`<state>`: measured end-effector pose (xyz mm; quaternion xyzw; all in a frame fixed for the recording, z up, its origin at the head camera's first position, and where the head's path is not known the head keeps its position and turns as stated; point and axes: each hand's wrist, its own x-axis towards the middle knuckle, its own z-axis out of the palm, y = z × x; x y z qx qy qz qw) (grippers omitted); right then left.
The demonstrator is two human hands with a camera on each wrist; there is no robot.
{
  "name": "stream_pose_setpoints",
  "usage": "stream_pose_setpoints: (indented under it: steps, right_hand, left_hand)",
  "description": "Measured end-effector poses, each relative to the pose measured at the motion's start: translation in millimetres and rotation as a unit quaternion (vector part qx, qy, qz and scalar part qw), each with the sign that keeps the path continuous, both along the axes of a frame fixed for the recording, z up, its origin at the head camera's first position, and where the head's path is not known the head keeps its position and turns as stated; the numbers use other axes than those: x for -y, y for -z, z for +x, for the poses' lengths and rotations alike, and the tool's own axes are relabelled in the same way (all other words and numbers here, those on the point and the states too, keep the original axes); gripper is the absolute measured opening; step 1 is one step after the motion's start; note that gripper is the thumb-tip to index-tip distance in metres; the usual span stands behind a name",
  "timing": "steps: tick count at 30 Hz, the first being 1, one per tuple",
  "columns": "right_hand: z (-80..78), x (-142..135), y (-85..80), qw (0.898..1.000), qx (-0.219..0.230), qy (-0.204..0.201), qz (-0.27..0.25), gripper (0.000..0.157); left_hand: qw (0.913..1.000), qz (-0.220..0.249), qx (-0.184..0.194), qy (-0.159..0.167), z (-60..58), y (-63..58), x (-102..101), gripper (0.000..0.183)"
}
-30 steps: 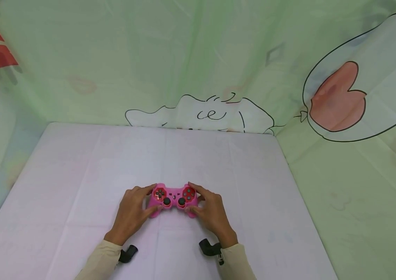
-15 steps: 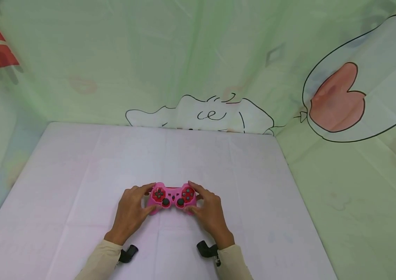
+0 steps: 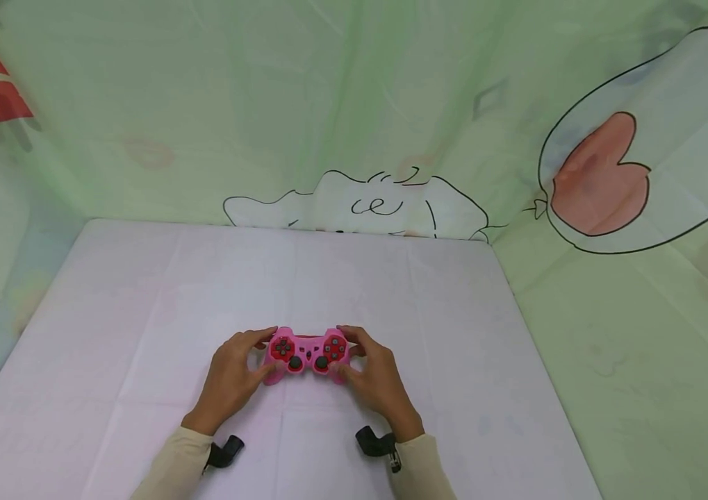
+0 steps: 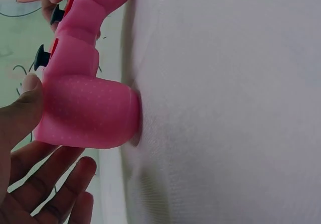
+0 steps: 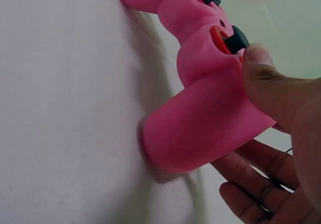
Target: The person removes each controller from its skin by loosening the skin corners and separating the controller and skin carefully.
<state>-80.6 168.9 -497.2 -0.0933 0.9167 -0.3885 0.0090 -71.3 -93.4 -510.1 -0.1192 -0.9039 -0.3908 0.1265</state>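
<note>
A pink game controller (image 3: 308, 344) with red button areas and dark thumbsticks is at the middle of the table's near half, its face toward the head camera. The left hand (image 3: 233, 371) grips its left end, thumb on the front and fingers at the top and behind. Its right end is held the same way by the right hand (image 3: 380, 375). In the left wrist view the pink grip (image 4: 90, 111) has its tip at the white cloth. The other grip (image 5: 200, 123) also comes down to the cloth in the right wrist view. Some fingertips are hidden behind the controller.
A white cloth covers the table (image 3: 141, 312). Green printed curtains (image 3: 203, 104) stand behind it and at both sides. Black wrist camera mounts (image 3: 226, 451) stick out inward from the beige sleeves (image 3: 172, 465).
The controller has shifted very slightly to the left and its face tilts a little differently. Both hands keep their hold on it.
</note>
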Motion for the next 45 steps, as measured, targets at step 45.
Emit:
stream_pose_setpoints:
  steps: [45]
  right_hand:
    - [2.9, -0.9, -6.1, 0.999, -0.002, -0.011, -0.037, 0.067]
  left_hand:
    - [0.9886, 0.113, 0.095, 0.030, -1.6, -6.9, 7.0, 0.058]
